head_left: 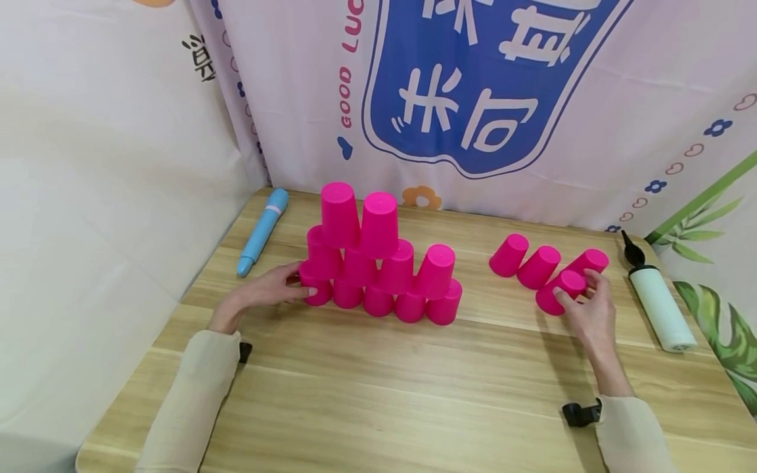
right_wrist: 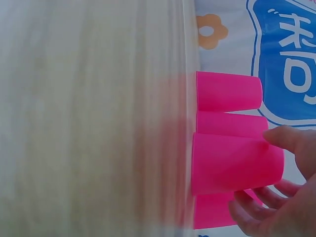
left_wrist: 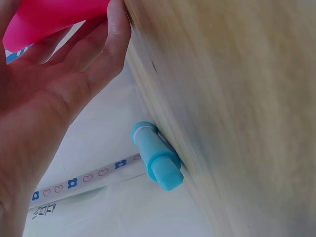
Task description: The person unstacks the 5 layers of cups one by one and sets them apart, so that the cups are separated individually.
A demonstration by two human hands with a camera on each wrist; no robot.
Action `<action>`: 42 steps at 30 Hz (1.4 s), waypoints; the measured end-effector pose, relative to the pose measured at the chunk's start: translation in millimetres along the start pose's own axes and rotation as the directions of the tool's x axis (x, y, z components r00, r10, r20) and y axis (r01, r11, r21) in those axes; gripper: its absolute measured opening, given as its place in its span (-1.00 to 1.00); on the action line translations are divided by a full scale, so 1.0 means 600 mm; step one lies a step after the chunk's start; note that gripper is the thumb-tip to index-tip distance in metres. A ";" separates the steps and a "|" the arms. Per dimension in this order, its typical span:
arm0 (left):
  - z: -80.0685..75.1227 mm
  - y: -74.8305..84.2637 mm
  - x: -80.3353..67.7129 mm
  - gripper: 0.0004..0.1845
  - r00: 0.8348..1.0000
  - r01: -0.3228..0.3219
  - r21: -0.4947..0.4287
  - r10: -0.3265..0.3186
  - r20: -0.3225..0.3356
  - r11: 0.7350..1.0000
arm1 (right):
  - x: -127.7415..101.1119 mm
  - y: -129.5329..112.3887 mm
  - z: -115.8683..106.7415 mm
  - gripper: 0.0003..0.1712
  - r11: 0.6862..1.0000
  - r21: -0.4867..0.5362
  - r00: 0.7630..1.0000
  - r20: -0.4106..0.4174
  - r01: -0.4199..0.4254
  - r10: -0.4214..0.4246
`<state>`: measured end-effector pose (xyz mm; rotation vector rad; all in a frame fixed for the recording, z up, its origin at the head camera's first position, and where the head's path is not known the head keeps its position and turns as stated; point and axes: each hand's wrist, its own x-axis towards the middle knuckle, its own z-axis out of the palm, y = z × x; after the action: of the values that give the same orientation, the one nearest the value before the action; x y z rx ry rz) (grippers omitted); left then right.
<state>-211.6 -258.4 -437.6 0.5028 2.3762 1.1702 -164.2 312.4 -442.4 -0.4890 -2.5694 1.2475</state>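
Observation:
A stack of pink cups (head_left: 378,263) stands upside down in tiers at the middle of the wooden table (head_left: 414,394). My left hand (head_left: 298,282) reaches in from the left, and its straight fingers touch the bottom-left cup (head_left: 319,292). The left wrist view shows that hand (left_wrist: 64,74) lying flat against the pink cup (left_wrist: 49,17). At the right stand several loose pink cups (head_left: 523,259). My right hand (head_left: 582,295) grips the nearest one (head_left: 556,292). In the right wrist view thumb and fingers (right_wrist: 247,215) curl round this cup (right_wrist: 237,163), with the others (right_wrist: 227,91) behind it.
A light blue cylinder (head_left: 263,230) lies at the table's far left corner, also seen in the left wrist view as the blue cylinder (left_wrist: 155,160). A white hand pump (head_left: 659,309) with a black nozzle lies near the right edge. Printed cloth hangs behind and at the left.

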 end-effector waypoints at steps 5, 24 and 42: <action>-0.001 0.000 0.001 -0.35 1.000 -0.004 -0.001 0.004 0.004 1.000 | -0.003 -0.011 -0.004 -0.20 0.998 0.045 0.996 -0.079 0.054 -0.050; -0.002 -0.002 0.007 -0.35 1.000 -0.006 -0.001 0.006 0.015 1.000 | -0.034 -0.113 0.004 -0.47 0.940 -0.020 0.914 -0.230 0.340 -0.335; -0.003 -0.004 0.006 -0.35 1.000 -0.003 0.005 0.003 0.006 1.000 | -0.082 -0.335 0.072 -0.48 0.719 0.348 0.764 0.013 0.601 -0.645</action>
<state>-216.0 -259.4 -439.5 0.5104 2.3747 1.1631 -172.8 145.7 -312.4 0.5238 -2.2298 1.4053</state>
